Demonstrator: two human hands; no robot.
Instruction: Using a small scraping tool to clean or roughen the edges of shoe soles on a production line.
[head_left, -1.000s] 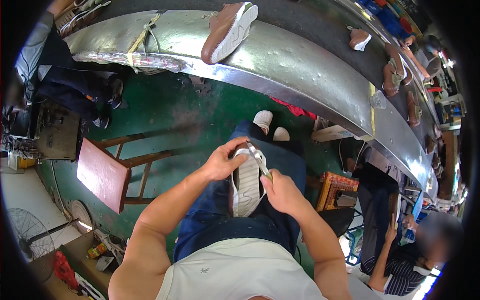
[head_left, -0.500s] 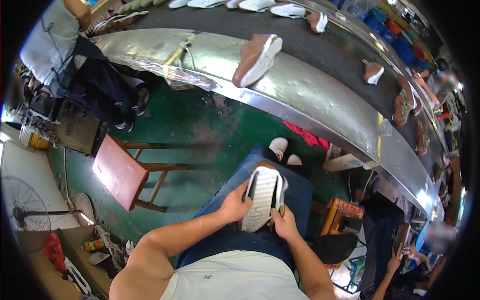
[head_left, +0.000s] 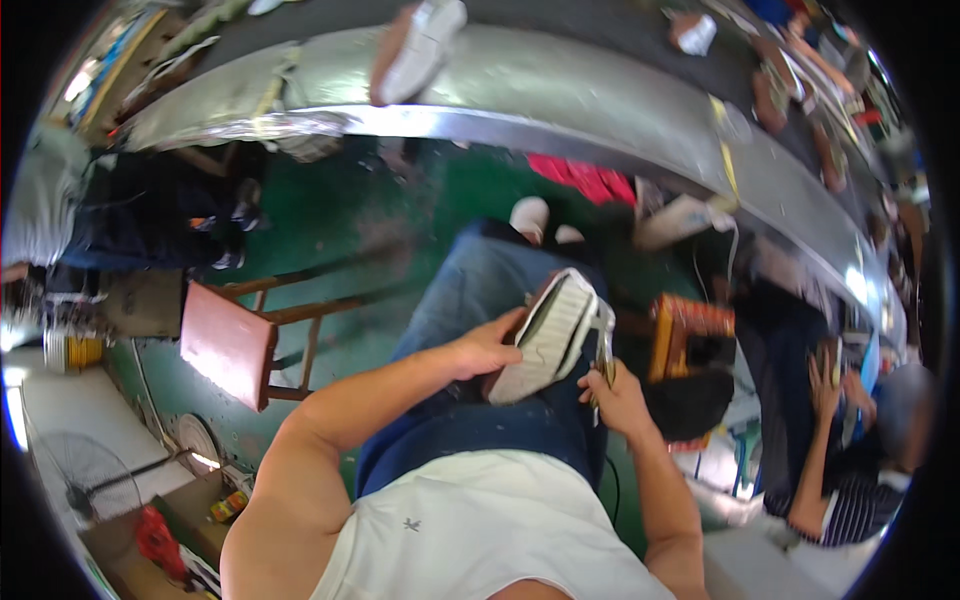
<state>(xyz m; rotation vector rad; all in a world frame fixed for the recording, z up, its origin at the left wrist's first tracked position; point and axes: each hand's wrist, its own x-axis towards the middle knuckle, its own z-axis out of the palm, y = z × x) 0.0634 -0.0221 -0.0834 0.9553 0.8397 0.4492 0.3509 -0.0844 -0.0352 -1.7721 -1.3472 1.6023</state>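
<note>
A shoe (head_left: 556, 336) rests sole up over my lap, its pale ribbed underside facing me and dark gaps showing along both sides. My left hand (head_left: 487, 347) grips its left edge, thumb on the sole and fingers underneath. To the right of the shoe, my right hand (head_left: 622, 398) is closed around a slim metal tool with a brass-coloured handle (head_left: 600, 379). The tool's upper end lies close to the shoe's right edge; blur hides whether they touch and what kind of tool it is.
Ahead curves a metal-edged conveyor bench (head_left: 560, 90), with a brown shoe with a white sole (head_left: 418, 52) on its rim. A pink-topped stool (head_left: 228, 340) stands left, a fan (head_left: 85, 475) beyond it. Co-workers (head_left: 870, 450) sit right; another person (head_left: 150, 215) stands far left.
The shoe has tilted to the right. My right hand has come away from its heel end to the right, with the tool now more visible. The whole view has shifted.
</note>
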